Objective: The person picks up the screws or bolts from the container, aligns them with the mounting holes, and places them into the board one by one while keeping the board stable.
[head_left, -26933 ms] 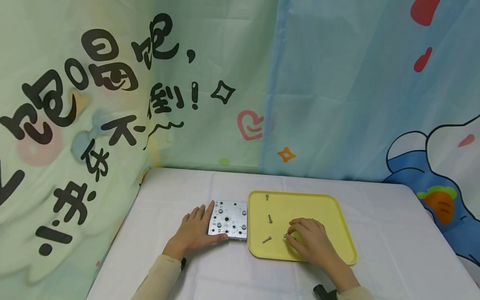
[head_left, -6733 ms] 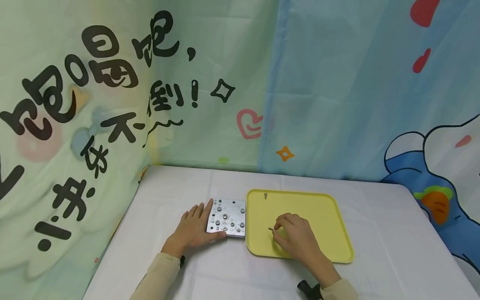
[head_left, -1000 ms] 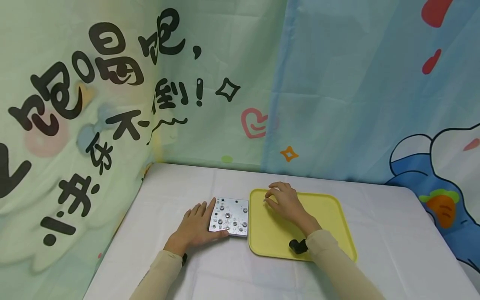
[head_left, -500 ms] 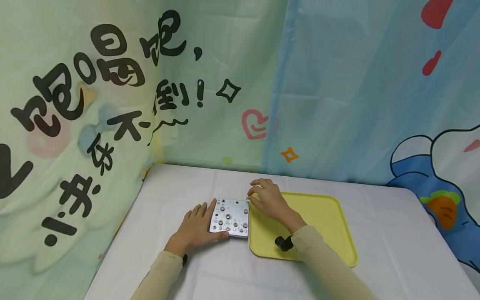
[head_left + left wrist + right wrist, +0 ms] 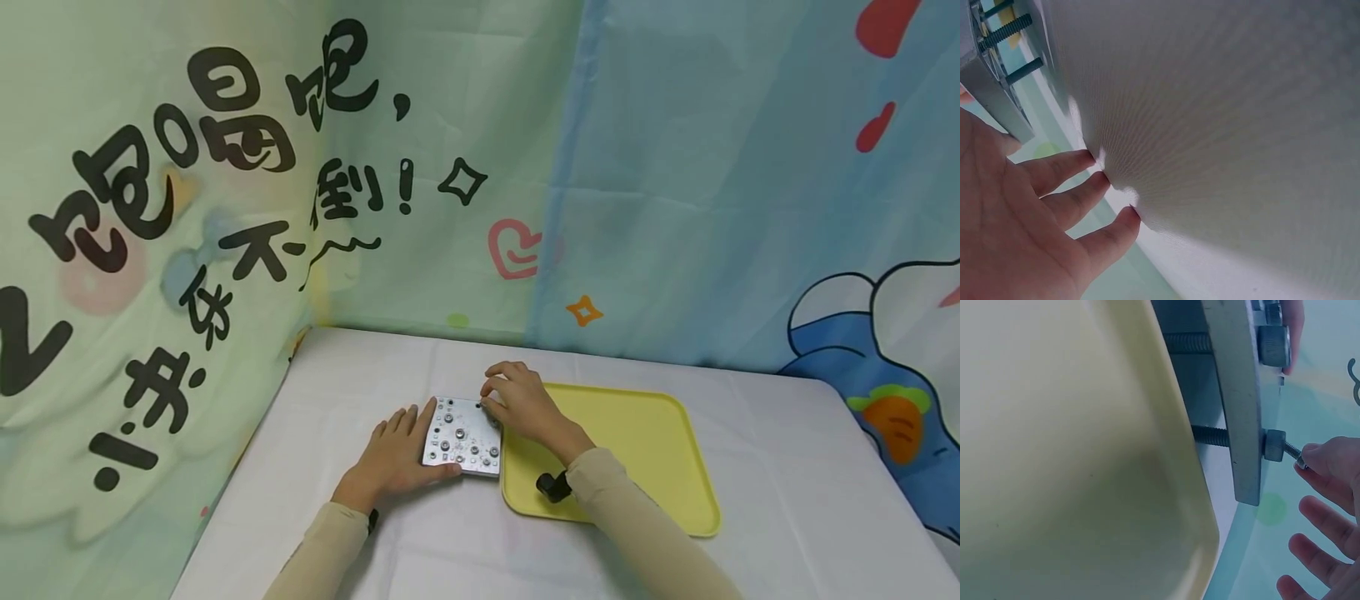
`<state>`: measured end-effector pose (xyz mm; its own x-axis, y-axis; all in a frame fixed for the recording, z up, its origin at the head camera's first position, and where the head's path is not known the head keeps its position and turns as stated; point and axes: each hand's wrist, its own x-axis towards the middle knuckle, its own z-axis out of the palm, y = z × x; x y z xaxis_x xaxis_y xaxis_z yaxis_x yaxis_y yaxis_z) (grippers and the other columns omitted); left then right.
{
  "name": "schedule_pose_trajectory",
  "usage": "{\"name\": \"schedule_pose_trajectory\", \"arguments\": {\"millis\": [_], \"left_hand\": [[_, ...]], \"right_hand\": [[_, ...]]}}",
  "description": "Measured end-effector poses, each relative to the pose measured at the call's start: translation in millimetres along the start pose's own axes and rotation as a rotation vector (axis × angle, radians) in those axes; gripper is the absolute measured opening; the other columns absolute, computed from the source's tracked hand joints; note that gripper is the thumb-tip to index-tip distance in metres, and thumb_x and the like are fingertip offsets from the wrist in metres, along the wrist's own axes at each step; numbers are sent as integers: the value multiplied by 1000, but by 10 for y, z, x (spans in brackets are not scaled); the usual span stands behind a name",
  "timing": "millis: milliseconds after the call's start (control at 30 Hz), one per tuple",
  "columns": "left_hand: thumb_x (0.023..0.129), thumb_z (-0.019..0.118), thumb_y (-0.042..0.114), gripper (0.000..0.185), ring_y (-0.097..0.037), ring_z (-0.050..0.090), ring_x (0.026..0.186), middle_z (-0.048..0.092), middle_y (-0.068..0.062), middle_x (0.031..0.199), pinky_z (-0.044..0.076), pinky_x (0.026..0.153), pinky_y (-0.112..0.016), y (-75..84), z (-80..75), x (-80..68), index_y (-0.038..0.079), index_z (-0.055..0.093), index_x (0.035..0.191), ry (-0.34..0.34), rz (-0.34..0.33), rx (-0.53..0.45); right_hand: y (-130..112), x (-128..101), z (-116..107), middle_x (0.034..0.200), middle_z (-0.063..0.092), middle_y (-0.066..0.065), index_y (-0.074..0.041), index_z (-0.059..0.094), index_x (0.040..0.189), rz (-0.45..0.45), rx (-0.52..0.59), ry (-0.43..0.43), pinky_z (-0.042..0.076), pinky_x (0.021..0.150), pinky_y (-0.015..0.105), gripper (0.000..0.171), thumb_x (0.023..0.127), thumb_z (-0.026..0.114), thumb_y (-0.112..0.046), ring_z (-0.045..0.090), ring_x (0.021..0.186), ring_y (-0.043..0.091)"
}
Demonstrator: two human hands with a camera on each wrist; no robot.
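A silver metal plate (image 5: 467, 432) lies on the white table with several socket-head screws in its holes. In the right wrist view, screw shanks come out below the plate (image 5: 1235, 394). My left hand (image 5: 393, 458) rests flat against the plate's left side, fingers extended and thumb along its front edge. Its fingertips touch the white cloth in the left wrist view. Over the plate's back right corner, my right hand (image 5: 523, 404) pinches a small screw (image 5: 1293, 452) between thumb and index finger. That screw sits tilted just beyond the head of a larger screw (image 5: 1274, 445); whether its tip touches the plate is unclear.
A yellow tray (image 5: 615, 467) stands right against the plate's right side, with a raised rim; no screws show on its visible part. Printed cloth curtains (image 5: 420, 275) hang behind and to the left of the white table (image 5: 780, 467).
Screws that lay in the tray earlier are gone from its visible part. Over the last second my right hand has moved left from the tray to the plate, holding a screw. My left hand stays put.
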<state>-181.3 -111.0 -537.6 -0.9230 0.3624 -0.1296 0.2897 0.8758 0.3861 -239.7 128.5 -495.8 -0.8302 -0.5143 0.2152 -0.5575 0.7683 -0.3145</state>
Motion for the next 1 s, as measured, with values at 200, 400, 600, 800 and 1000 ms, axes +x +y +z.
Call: {"name": "schedule_pose_trajectory", "arguments": {"millis": [200, 400, 600, 800, 1000], "left_hand": [[79, 52, 85, 115, -43, 28, 144, 32, -25, 156, 24, 113, -59, 24, -10, -6, 14, 15, 162, 2, 7, -20], [79, 50, 86, 115, -42, 27, 145, 31, -23, 157, 23, 114, -59, 32, -5, 1, 15, 14, 162, -5, 1, -13], [79, 50, 86, 116, -42, 27, 144, 31, -25, 157, 24, 113, -59, 31, -12, 5, 14, 14, 162, -3, 10, -18], [79, 50, 86, 116, -43, 28, 144, 31, -25, 157, 25, 113, -60, 26, -23, -5, 15, 14, 162, -3, 9, -14], [80, 50, 86, 115, -43, 28, 144, 31, -25, 157, 25, 113, -59, -2, -2, -6, 15, 13, 162, -8, 2, -3]], "right_hand": [[-16, -3, 5, 125, 61, 11, -12, 74, 93, 1, -18, -11, 44, 95, 55, 6, 95, 71, -16, 52, 118, 33], [-25, 3, 5, 124, 61, 11, -12, 74, 93, -8, -31, -19, 44, 95, 55, 6, 95, 70, -16, 53, 118, 33], [-28, 8, 5, 125, 61, 11, -12, 75, 95, -1, -37, -27, 44, 96, 54, 8, 96, 70, -18, 53, 119, 33], [-22, -1, -18, 124, 61, 10, -11, 75, 97, 18, -33, -21, 44, 96, 54, 8, 96, 69, -17, 53, 118, 32], [-26, -41, -46, 119, 63, 10, -12, 74, 95, 2, -23, 17, 45, 93, 55, 5, 95, 70, -14, 55, 114, 33]]}}
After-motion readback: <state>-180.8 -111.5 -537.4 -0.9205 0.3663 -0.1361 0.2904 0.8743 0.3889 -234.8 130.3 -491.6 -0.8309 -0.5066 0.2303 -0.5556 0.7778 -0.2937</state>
